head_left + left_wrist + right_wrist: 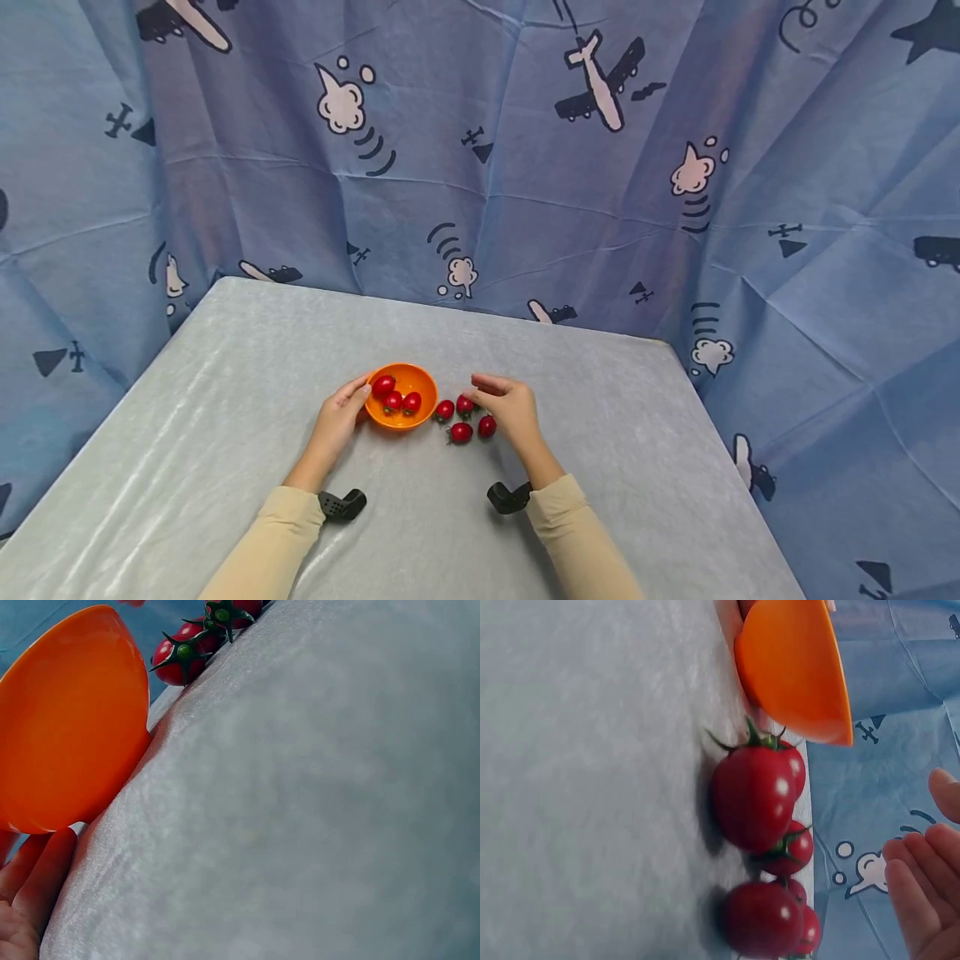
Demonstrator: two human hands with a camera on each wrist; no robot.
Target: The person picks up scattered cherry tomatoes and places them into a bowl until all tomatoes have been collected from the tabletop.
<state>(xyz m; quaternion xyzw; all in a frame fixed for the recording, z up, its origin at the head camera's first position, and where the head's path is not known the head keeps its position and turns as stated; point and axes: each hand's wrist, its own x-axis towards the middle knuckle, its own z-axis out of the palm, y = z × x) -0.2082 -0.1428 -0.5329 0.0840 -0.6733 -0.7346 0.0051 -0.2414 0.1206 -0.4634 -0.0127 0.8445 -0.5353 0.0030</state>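
Left hand [337, 417]: you're pinching the orange bowl [422, 385], seemingly steadying it.
Right hand [517, 410]: you're hovering empty, fingers relaxed apart.
Loose tomatoes [461, 432]: four are lying beside your right hand.
Bowl tomatoes [384, 385]: three are resting nearer your left.

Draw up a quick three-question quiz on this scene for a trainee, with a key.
1. Multiple choice: which hand grips the orange bowl? A) left B) right C) both
2. Count: in the head view, how many red tomatoes show inside the bowl?
3. True or false: the right hand is holding a tomato.

Key:
1. A: the left hand grips the bowl at its rim.
2. Three.
3. False: the right hand hovers with nothing in it, above the loose tomatoes on the table.
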